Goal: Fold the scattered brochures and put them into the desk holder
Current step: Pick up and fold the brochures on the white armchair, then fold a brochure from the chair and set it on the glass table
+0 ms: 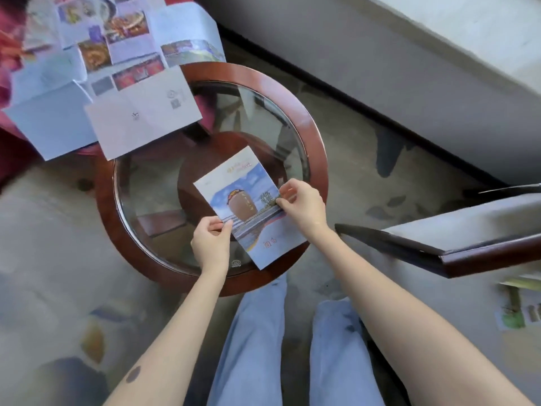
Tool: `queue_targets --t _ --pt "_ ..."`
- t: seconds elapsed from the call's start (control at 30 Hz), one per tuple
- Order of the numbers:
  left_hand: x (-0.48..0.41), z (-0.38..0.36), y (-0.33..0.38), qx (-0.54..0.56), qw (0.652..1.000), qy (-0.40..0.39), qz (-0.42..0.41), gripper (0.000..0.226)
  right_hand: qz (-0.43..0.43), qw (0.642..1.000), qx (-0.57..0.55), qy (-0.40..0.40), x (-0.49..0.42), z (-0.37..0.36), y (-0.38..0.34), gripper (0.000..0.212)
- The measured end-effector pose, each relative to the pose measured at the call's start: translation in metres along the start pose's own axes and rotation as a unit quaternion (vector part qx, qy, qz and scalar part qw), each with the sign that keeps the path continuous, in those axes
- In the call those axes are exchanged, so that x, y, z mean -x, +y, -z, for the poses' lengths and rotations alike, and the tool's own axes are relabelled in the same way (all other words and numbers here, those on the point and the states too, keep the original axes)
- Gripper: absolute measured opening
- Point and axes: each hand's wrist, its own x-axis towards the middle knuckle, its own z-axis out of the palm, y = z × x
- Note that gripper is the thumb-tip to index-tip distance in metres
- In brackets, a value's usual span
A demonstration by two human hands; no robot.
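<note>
Brochure [247, 206]: over the round glass table [310, 136], long axis slanting away-left to near-right.
Left hand [211, 241]: pinches the near-left edge.
Right hand [301, 202]: pinches the right edge.
Holder: not visible.

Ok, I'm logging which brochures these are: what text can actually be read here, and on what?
"国台", probably, slightly blurred: red characters low on the brochure that the left hand and right hand pinch.
Yellow title at its top, and writing on its pictured jar: too blurred to read.
Stamp on the glass table: too small.
Logo and QR code on the white sheet: unreadable.
</note>
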Motion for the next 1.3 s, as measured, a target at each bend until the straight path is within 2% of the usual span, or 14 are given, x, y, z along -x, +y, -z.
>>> queue_targets --t 0.13,0.23,0.3,0.4,0.47,0.5,0.63,0.8,0.9,0.97,1.13,1.3 --pt "-0.006 0.0 -0.01 -0.046 0.999 -0.013 -0.006 0.017 0.023 0.999 0.044 -0.005 -0.004 -0.013 0.001 0.014" --pt "-0.004 0.001 -0.01 -0.158 0.981 0.047 -0.104 0.035 0.123 0.982 0.14 0.037 -0.002 -0.016 0.001 0.034" --pt "-0.001 -0.002 -0.011 -0.246 0.937 0.054 -0.241 0.048 0.196 0.96 0.185 0.069 0.006 -0.015 -0.001 0.04" --pt "-0.001 -0.016 -0.009 -0.351 0.828 -0.039 -0.436 0.058 0.261 0.943 0.2 0.053 0.03 -0.014 0.003 0.043" --pt "-0.001 -0.027 -0.008 -0.404 0.78 -0.083 -0.47 0.06 0.26 0.946 0.194 0.031 0.047 -0.013 0.014 0.043" --pt "-0.002 -0.031 -0.007 -0.423 0.775 -0.1 -0.459 0.06 0.239 0.953 0.182 0.022 0.053 -0.01 0.021 0.041" --pt "-0.003 -0.044 -0.007 -0.471 0.788 -0.137 -0.371 0.064 0.152 0.981 0.113 0.033 0.07 0.018 0.054 0.033" --pt "0.003 -0.044 0.002 -0.469 0.792 -0.113 -0.373 0.059 0.114 0.986 0.027 0.12 0.094 0.079 0.091 0.036" --pt "0.014 -0.048 0.014 -0.455 0.784 -0.069 -0.416 0.05 0.106 0.979 -0.006 0.174 0.11 0.113 0.113 0.036" --pt "0.035 -0.062 0.032 -0.418 0.79 -0.059 -0.444 0.049 0.087 0.975 -0.031 0.2 0.121 0.133 0.128 0.035" --pt "0.123 -0.147 0.1 -0.301 0.798 -0.095 -0.513 0.042 0.048 0.957 -0.078 0.275 0.147 0.188 0.172 0.033" --pt "0.222 -0.237 0.158 -0.229 0.772 -0.151 -0.574 0.035 -0.001 0.937 -0.095 0.336 0.17 0.243 0.233 0.033"
